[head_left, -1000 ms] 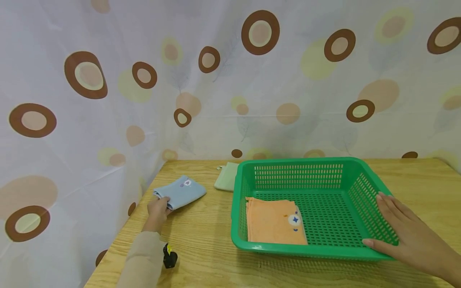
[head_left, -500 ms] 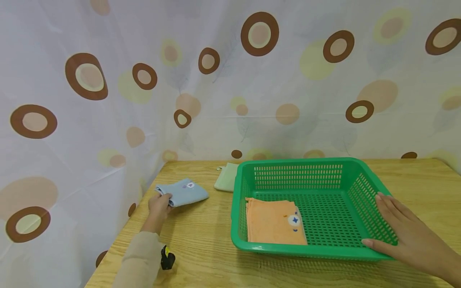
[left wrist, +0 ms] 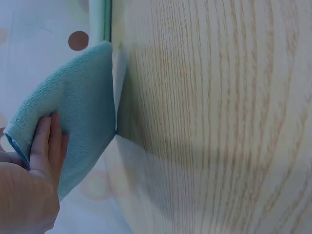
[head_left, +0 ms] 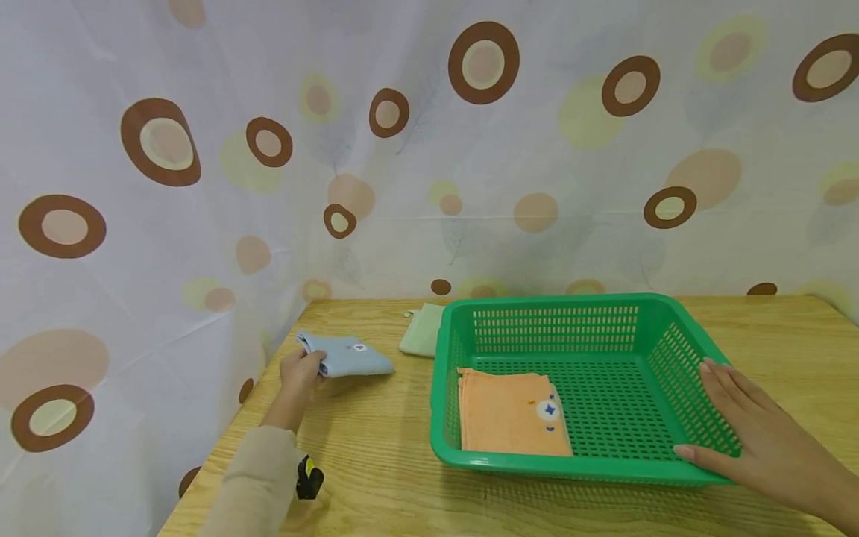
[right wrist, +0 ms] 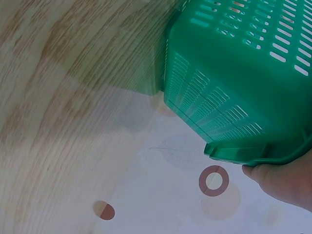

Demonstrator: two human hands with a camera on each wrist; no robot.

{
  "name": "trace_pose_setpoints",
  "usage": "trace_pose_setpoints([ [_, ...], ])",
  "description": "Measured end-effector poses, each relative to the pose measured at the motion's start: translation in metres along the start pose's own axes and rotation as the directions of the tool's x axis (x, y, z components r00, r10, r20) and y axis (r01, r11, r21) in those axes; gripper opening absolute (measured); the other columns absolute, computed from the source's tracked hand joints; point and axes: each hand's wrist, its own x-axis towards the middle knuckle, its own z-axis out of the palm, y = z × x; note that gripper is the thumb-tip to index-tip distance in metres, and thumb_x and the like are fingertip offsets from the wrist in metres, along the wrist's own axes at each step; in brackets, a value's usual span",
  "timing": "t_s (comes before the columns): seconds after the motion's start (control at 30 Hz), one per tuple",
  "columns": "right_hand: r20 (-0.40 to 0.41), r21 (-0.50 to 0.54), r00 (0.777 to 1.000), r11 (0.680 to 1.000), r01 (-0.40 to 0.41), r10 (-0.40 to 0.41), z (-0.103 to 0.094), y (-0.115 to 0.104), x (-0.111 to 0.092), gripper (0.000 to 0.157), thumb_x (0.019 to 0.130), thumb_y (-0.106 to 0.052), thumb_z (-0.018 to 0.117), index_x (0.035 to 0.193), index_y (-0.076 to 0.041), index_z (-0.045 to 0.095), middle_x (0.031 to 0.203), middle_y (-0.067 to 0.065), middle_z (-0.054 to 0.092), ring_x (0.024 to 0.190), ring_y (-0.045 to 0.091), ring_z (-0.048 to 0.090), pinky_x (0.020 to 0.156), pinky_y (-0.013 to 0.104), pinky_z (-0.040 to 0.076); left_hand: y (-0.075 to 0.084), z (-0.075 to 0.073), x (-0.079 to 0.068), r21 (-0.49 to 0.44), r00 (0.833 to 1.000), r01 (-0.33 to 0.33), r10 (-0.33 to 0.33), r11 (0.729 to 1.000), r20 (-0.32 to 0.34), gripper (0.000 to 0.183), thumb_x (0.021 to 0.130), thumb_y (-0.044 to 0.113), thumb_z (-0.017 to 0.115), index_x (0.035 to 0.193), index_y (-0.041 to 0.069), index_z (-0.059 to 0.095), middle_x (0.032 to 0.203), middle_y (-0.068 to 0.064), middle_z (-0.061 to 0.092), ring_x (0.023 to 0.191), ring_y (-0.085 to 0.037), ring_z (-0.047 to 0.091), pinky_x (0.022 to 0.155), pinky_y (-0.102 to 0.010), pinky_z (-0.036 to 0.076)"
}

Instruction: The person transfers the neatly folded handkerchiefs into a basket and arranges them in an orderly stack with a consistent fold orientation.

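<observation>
In the head view my left hand [head_left: 300,369] pinches the left edge of a folded light-blue towel [head_left: 352,356], which has a small white patch on its face. The left wrist view shows the fingers flat along one face of this towel [left wrist: 80,107], with a lower corner close over the table. My right hand [head_left: 765,432] rests on the right rim of a green plastic basket [head_left: 570,468], fingers straight and thumb spread toward the front rim. Inside the basket, at its left, lies a folded orange towel [head_left: 506,414] with a bear face.
Behind the blue towel, partly hidden by the basket's left rim, lies a pale green towel [head_left: 423,330] with a hanging loop. The wooden table [head_left: 376,455] meets a patterned curtain [head_left: 416,164] at the back and left. A black and yellow device [head_left: 309,479] sits by the left sleeve.
My left hand has moved slightly right and away, lifting and tilting the blue towel so that its face shows less. The right hand and the basket have stayed still.
</observation>
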Motion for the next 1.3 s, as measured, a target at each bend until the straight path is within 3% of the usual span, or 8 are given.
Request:
trace_pose_setpoints([
  [0.57,0.015,-0.007,1.0,1.0,0.0,0.001,0.001,0.001,0.0,0.102,0.083,-0.04,0.066,0.146,0.007,0.001,0.153,0.026,-0.006,0.14,0.024,-0.025,0.11,0.038,-0.024,0.018,0.012,-0.01,0.046,0.998,-0.032,0.03,0.998,0.046,0.051,0.096,0.005,0.038,0.141,-0.012,0.023,0.142,-0.03,0.034,0.129,-0.039,0.04,0.104,-0.041,0.04],
  [1.0,0.013,-0.009,1.0,1.0,-0.012,0.012,0.001,0.001,0.0,0.101,0.082,-0.041,0.066,0.145,0.008,0.003,0.153,0.026,-0.005,0.14,0.025,-0.025,0.11,0.041,-0.024,0.034,0.027,-0.017,0.011,0.995,-0.067,0.066,0.998,0.07,0.051,0.095,0.005,0.04,0.142,-0.01,0.025,0.143,-0.028,0.035,0.129,-0.037,0.041,0.103,-0.041,0.041],
  [1.3,0.021,0.0,1.0,1.0,-0.019,0.019,0.0,-0.001,0.0,0.101,0.083,-0.041,0.066,0.146,0.006,0.002,0.153,0.025,-0.006,0.14,0.026,-0.024,0.11,0.044,-0.024,0.05,0.028,-0.024,0.02,0.993,-0.081,0.079,0.997,0.093,0.051,0.097,0.008,0.04,0.143,-0.007,0.025,0.144,-0.024,0.035,0.13,-0.033,0.041,0.104,-0.04,0.041],
])
